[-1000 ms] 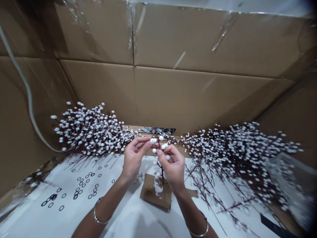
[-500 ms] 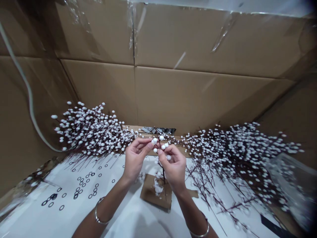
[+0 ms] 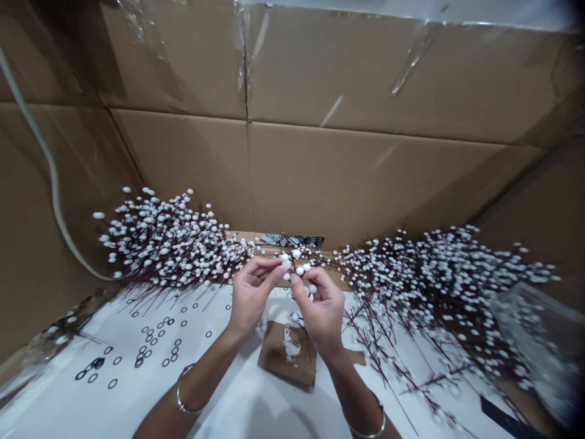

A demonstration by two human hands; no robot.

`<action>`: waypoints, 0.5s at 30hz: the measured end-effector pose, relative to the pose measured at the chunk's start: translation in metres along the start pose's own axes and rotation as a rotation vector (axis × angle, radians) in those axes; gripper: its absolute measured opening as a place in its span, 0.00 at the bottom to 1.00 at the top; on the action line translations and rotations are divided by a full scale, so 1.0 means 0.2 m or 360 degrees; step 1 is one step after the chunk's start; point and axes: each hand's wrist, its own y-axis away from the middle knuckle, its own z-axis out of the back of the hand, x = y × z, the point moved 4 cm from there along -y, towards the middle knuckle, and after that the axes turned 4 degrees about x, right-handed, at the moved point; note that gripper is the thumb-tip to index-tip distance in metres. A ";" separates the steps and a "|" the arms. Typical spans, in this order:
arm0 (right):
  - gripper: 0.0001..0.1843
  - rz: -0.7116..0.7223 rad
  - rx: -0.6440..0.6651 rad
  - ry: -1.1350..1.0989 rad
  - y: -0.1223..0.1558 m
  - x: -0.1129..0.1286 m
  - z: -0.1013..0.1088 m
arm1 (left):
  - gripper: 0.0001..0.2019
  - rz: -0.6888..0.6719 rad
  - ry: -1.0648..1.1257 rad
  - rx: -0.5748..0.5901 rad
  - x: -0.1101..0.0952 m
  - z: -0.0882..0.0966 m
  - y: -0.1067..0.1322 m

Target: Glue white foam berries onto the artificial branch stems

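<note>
Between my two hands, a dark-stemmed sprig with white berries (image 3: 300,271) is held up over the table. My left hand (image 3: 250,291) pinches a white berry at the sprig's upper left between thumb and fingertips. My right hand (image 3: 320,305) is closed around the stem lower down, thumb pressed toward the fingers; part of the stem is hidden behind it. Below the hands lies a square piece of brown cardboard (image 3: 278,360) with a smear of white stuff (image 3: 291,347) on it, which looks like glue.
A heap of white-berry stems (image 3: 169,244) lies at the left, another heap (image 3: 439,280) at the right. Several small black rings (image 3: 146,352) are scattered on the white tabletop (image 3: 201,360). Clear plastic (image 3: 534,341) lies far right. A cardboard wall (image 3: 338,183) closes the back.
The sprig has turned or tilted slightly in my fingers, and its lower stem no longer shows over the cardboard square. Both hands stay nearly in place.
</note>
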 end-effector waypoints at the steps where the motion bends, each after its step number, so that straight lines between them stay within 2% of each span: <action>1: 0.07 0.0007 -0.0003 0.0005 0.00 0.00 0.00 | 0.07 0.0003 0.0003 0.0008 0.00 0.00 0.00; 5: 0.07 0.0032 -0.0009 0.0025 0.00 0.01 0.01 | 0.07 0.0030 0.0036 0.0042 0.00 -0.01 0.00; 8: 0.07 -0.0031 0.0032 0.0026 -0.02 0.01 0.02 | 0.08 0.0075 0.0047 0.0087 0.00 -0.01 -0.01; 11: 0.06 -0.0096 0.0091 -0.0057 -0.04 0.00 0.04 | 0.11 0.0139 0.0043 0.0197 -0.01 0.00 -0.02; 15: 0.04 -0.0064 0.0031 -0.0339 -0.07 -0.02 0.06 | 0.19 0.0276 -0.0002 0.0411 -0.02 0.00 -0.03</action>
